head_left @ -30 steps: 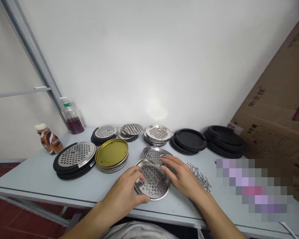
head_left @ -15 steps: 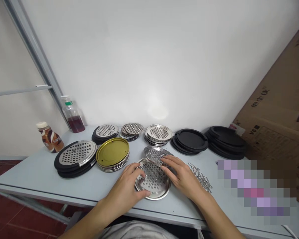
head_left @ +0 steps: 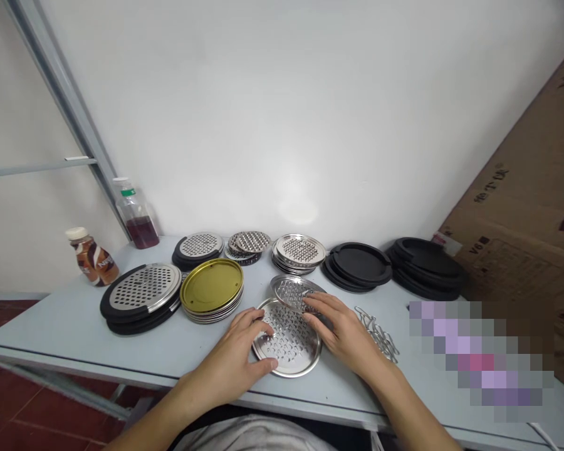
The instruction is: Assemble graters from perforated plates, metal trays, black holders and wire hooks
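In front of me a round metal grater plate (head_left: 291,351) with a plain rim lies on the table. My left hand (head_left: 244,351) is at its left rim, the curved fingertips over the grating face and the thumb at the near edge. A second round grater plate (head_left: 291,294) overlaps its far edge, a little raised. My right hand (head_left: 338,326) has its fingers on this second plate's right side, the thumb pointing toward the lower plate. The fingers partly cover the right part of the upper plate. Bent wire clips (head_left: 378,335) lie just right of my right hand.
Behind stand a grater stack (head_left: 298,250), loose perforated discs (head_left: 249,243) and black rings (head_left: 360,266). To the left are gold-topped plates (head_left: 211,288), black-rimmed graters (head_left: 143,291) and two bottles (head_left: 94,260). A cardboard box (head_left: 521,250) stands right, beside a blurred-out patch.
My left thumb and fingers have shifted slightly left along the lower plate, whose face catches more light. My right hand stays nearly still on the upper plate. The view has moved slightly.
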The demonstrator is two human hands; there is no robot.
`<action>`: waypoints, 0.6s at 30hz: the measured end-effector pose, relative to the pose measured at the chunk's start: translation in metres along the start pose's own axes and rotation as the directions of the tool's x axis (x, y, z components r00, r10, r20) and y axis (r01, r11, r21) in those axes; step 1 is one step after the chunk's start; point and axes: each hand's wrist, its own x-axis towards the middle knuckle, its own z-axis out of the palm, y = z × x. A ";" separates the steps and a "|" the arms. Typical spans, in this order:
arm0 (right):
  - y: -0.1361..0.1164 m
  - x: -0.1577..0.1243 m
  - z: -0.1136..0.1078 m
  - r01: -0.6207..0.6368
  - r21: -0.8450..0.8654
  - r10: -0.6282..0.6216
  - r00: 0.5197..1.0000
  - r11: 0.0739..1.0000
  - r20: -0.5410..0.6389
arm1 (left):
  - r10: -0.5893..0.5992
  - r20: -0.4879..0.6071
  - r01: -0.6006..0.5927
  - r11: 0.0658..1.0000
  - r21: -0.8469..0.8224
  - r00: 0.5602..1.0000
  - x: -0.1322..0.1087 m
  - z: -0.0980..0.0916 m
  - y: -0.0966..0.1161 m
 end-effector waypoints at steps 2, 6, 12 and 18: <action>0.000 0.000 0.000 -0.003 0.002 0.003 1.000 1.000 -0.009 | 0.016 -0.007 -0.016 1.000 0.004 1.000 -0.001 0.001 -0.003; 0.000 -0.001 0.000 -0.006 0.001 0.006 1.000 1.000 -0.018 | 0.065 -0.036 -0.065 0.998 -0.003 0.997 -0.003 0.002 -0.006; -0.003 0.001 0.000 -0.022 0.002 0.022 0.999 1.000 -0.029 | 0.077 -0.040 -0.077 0.997 0.011 0.996 -0.004 0.006 -0.009; -0.003 0.002 -0.002 -0.025 0.031 0.026 0.999 0.999 -0.035 | 0.022 -0.016 -0.021 0.999 0.037 1.000 -0.002 0.006 -0.013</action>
